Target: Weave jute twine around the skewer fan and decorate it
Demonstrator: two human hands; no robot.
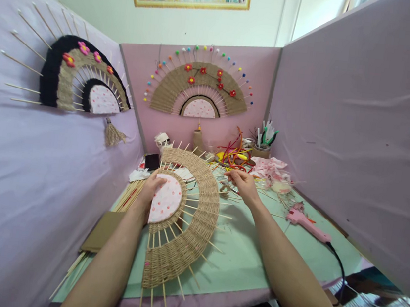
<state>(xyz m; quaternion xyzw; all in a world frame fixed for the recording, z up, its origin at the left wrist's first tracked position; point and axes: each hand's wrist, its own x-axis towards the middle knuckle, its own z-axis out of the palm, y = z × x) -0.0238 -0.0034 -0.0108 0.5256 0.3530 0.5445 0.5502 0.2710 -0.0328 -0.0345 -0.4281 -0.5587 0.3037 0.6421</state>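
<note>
Tan fan [207,208], brown jar [261,152], green-handled tool [273,138] inside

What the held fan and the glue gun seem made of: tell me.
Fan: matte brown cord, perhaps jute or paper, from its woven ridges. Its sticks: likely bare wood or bamboo, being pale and straight. Its center: probably printed cloth, from the scattered dots. Glue gun: apparently hard plastic, from its even pink molded body.

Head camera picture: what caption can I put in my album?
Left hand holding a woven fan, right hand beside it, over a green tabletop, with a flowered fan behind.
</note>
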